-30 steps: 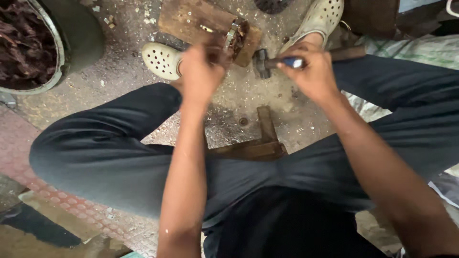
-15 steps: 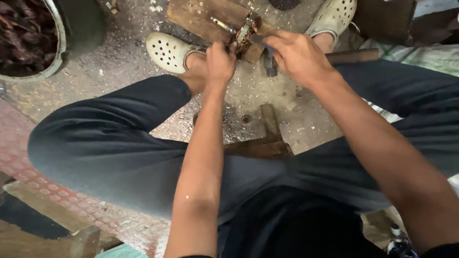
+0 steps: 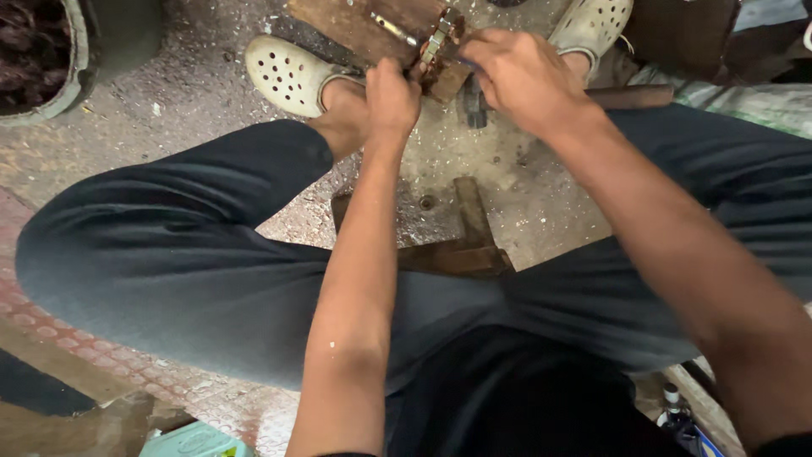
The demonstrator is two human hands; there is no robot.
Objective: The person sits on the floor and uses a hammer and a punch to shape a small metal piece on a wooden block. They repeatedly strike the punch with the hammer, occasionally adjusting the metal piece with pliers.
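My left hand [image 3: 393, 91] is shut on a small rusty metal part [image 3: 441, 41] that rests on the edge of a wooden block [image 3: 351, 19] on the ground between my feet. My right hand [image 3: 518, 78] is closed over the same spot from the right, its fingertips touching the part. A dark hammer head [image 3: 473, 107] pokes out below that hand's palm; the handle is hidden under the hand. Both forearms reach forward over my dark trousers.
My feet wear white perforated clogs [image 3: 288, 72] either side of the block. A grey tub of dark scrap [image 3: 51, 59] stands at the top left. A wooden frame [image 3: 474, 245] lies under my knees. A brown bar [image 3: 639, 96] lies to the right, and a teal box [image 3: 194, 442] at the bottom.
My right hand has brought the hammer in from the right and now sits against the part. My left hand stays on the part. The view has tilted forward slightly.
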